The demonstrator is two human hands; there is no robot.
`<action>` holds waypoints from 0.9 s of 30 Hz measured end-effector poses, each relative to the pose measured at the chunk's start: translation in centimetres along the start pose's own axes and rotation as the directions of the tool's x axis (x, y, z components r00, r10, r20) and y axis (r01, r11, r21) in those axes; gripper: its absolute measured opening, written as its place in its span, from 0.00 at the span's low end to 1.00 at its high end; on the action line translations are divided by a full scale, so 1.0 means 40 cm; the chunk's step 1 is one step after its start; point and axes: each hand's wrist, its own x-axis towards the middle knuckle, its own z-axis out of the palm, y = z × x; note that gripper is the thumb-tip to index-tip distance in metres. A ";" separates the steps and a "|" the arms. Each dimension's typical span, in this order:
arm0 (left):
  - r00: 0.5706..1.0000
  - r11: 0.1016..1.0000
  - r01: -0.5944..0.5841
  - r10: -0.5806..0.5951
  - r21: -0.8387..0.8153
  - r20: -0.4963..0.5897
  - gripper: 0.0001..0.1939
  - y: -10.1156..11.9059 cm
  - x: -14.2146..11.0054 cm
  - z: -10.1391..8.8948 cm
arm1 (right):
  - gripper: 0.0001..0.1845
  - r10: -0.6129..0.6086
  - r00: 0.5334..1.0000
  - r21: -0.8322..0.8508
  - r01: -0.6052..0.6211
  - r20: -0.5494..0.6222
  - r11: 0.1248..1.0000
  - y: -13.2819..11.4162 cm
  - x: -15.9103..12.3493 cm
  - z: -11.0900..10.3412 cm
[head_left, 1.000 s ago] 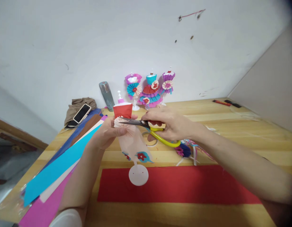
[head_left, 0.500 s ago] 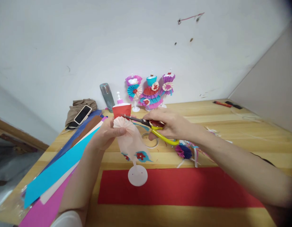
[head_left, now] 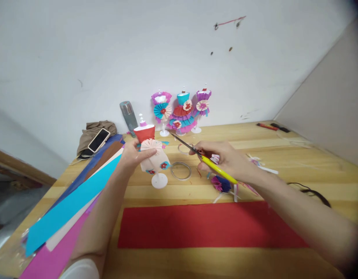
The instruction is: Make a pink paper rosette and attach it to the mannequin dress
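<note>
My left hand grips a small mini dress form at its waist, the thumb lying over a pleated cream paper fan on the front. The form wears a red paper top and a cream skirt with red and blue flowers near the hem; its round white base shows below. In my right hand is a pair of yellow-handled scissors, blades pointing up and left, apart from the dress form. The blades look closed together.
Three dressed mini forms stand against the wall beside a grey bottle. Red paper lies in front, coloured paper strips and a phone at left. Rings of tape and a purple-pink rosette lie mid-table.
The scissors have drawn away from the dress form to the right. The dress form has moved away from me and its base is tilted differently. The scissor blades have come together.
</note>
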 end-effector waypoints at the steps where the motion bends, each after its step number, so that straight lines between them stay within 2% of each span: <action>1: 1.000 0.999 -0.009 0.010 0.031 -0.016 0.27 -0.009 0.007 0.000 | 0.20 0.007 1.000 0.001 -0.007 0.017 1.000 0.005 -0.010 0.006; 7: 0.998 0.997 -0.051 0.053 0.061 -0.028 0.26 -0.049 0.033 -0.002 | 0.15 0.066 0.995 -0.008 -0.066 0.075 0.998 0.028 -0.059 0.047; 10: 0.995 0.990 -0.090 0.094 0.107 -0.031 0.25 -0.055 0.037 -0.004 | 0.17 0.114 0.989 0.029 -0.117 0.094 0.993 0.039 -0.070 0.065; 16: 0.959 0.937 -0.279 0.282 0.210 0.019 0.27 -0.048 0.038 0.000 | 0.19 0.152 0.979 0.048 -0.160 0.136 0.986 0.053 -0.081 0.096; 19: 0.947 0.919 -0.315 0.320 0.235 0.019 0.29 -0.047 0.038 0.004 | 0.17 0.152 0.978 0.046 -0.160 0.141 0.986 0.054 -0.080 0.102; 23: 0.944 0.919 -0.327 0.326 0.222 0.042 0.29 -0.058 0.045 0.003 | 0.16 0.136 0.977 -0.033 -0.132 0.166 0.991 0.052 -0.078 0.109; 27: 0.940 0.922 -0.341 0.337 0.187 0.052 0.28 -0.078 0.063 -0.001 | 0.11 0.143 0.938 -0.192 -0.084 0.317 0.978 0.030 -0.105 0.145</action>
